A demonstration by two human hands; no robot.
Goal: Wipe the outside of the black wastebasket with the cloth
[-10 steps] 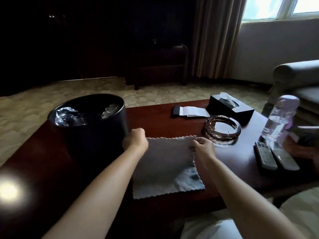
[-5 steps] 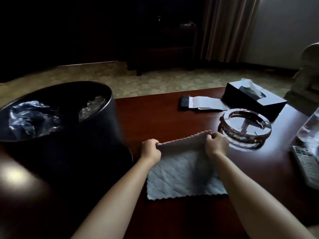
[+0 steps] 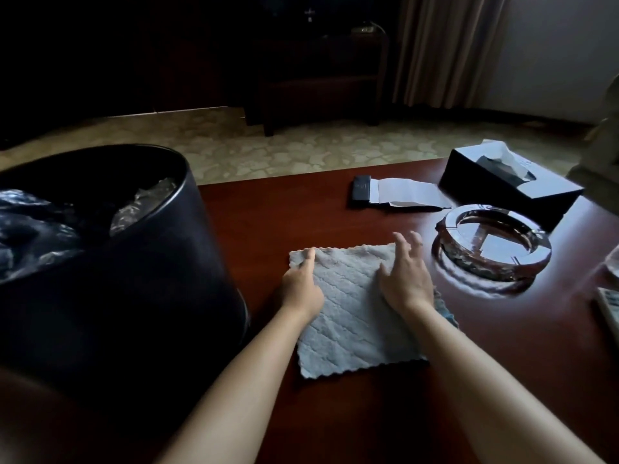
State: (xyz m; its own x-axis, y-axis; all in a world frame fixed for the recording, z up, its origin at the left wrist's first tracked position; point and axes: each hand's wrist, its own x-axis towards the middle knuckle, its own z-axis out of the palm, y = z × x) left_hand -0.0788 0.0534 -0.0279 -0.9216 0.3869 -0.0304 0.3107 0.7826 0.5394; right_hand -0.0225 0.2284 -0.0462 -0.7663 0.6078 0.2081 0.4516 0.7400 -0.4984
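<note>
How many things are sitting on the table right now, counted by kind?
Wastebasket: 1
Cloth: 1
Ashtray: 1
Tissue box: 1
Black case with paper: 1
Remote: 1, cut off at the edge
Total: 6, on the table

You face a dim room: patterned carpet point(image 3: 301, 152), dark cabinet point(image 3: 321, 75) far, beige curtain point(image 3: 445, 48) far right.

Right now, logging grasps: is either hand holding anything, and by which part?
Nothing is held. The left hand and right hand lie open on the cloth, flat on the table.
</note>
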